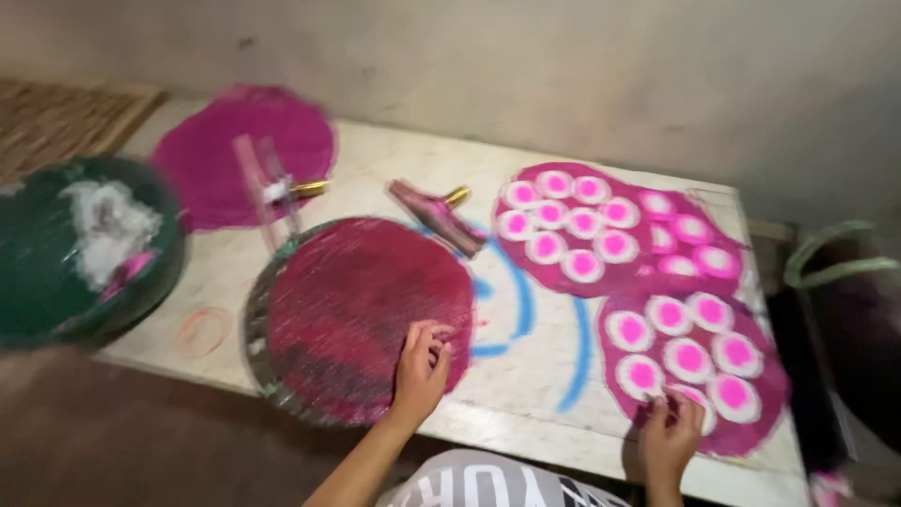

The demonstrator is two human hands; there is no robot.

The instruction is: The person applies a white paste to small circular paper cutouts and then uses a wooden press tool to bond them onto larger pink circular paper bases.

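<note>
On the right half of the table (pixel 526 385) two magenta sheets already carried their rows of small white discs with pink centres: the upper sheet (pixel 601 230) looked full, and the lower sheet (pixel 699 352) held about seven discs, so that part of the work seemed largely done. The round magenta-stained tray (pixel 361 314) in front of you was bare of discs, and another plain magenta sheet (pixel 239 150) lay at the far left with nothing on it, so I judged those were yet to be filled.

Your left hand (pixel 420 371) rested on the near right edge of the round tray, fingers curled loosely and thumb tucked against them; it touched the tray's surface, but the blur left me unable to tell whether it pinched anything. Your right hand (pixel 668 434) sat at the near edge of the lower sheet, fingertips bunched together on the nearest disc (pixel 693 399), seemingly pinching or pressing it; the grip itself was too blurred to call firmly.

Two stained wooden tools lay well apart from both hands: one (pixel 439 216) just beyond the tray, the other (pixel 272 188) over its far left rim. A green basin (pixel 56 272) with something white inside stood at the left end of the table.
</note>
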